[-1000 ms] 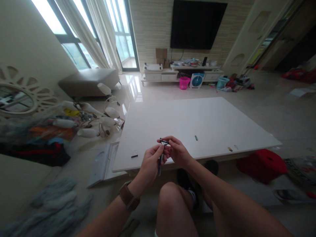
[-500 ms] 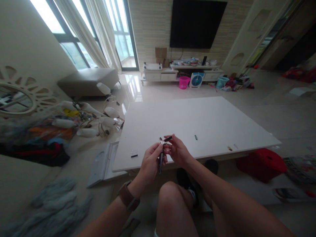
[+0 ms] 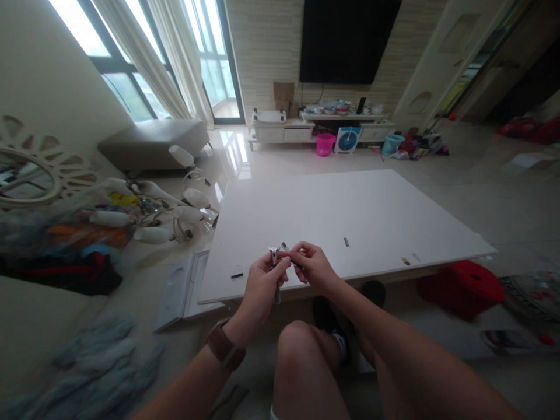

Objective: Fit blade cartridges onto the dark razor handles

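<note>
My left hand (image 3: 261, 286) is closed around a slim dark tool with a metal head (image 3: 274, 255) that sticks up above my fingers. My right hand (image 3: 310, 265) pinches a small dark piece (image 3: 285, 248) right beside that metal head, fingertips touching the left hand's. Both hands hover over the near edge of a large white board (image 3: 350, 210) lying low on the floor. A brown watch strap sits on my left wrist. My bare knees are below the hands.
On the board lie a small black piece (image 3: 237, 275), a small green piece (image 3: 346, 241) and tiny bits near the right edge. A white tray (image 3: 179, 289) and a chandelier (image 3: 153, 213) lie left; a red stool (image 3: 461, 289) right.
My right hand has turned the small dark piece from lying across the tool's top to beside it, baring the metal head. Both hands shifted slightly left.
</note>
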A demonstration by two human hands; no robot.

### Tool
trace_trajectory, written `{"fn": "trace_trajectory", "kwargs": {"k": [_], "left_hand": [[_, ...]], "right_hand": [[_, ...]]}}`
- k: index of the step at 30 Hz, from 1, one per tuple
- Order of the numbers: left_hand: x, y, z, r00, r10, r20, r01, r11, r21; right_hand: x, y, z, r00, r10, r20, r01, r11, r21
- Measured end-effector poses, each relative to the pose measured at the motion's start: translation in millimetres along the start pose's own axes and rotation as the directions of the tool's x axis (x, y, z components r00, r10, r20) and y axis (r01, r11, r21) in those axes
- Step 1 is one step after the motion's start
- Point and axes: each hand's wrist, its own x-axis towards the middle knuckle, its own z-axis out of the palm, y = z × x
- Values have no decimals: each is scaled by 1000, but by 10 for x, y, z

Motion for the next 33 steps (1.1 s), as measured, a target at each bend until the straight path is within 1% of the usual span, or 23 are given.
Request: {"fn": "trace_trajectory", "kwargs": {"k": [5,8,12,15,19,24,28,33], "left_hand": [[-3,6,10,1000,-14,14,14,1000,21],[9,-3,9,1000,-13,-2,13,1000,7],[20,-5,-7,997,16,-75,-17,1000,-12],[25,4,-22,989,41,-140,-47,998,-40],[30,20,-28,981,74,-180,-87,994,-66],[34,36,-19,974,93,-208,-113,990,-83],[34,32,-17,972,84,-218,-101,993,-66],[40,23,-27,973,73,-217,-92,992,-81]], "right_hand": [[-9,-19,-32,1000,-9,20,9,1000,-5],[-2,-22,-38,1000,-13,20,12,999,42],[0,-69,-15,1000,-1,3,0,979,204],[-21,-123,9,1000,27,11,-29,960,280],[-47,-135,30,999,36,25,-43,941,336],[-41,-87,46,1000,5,15,-9,944,330],[-21,-59,62,1000,11,-27,-2,947,322],[17,-34,48,989,29,-142,20,944,330]]}}
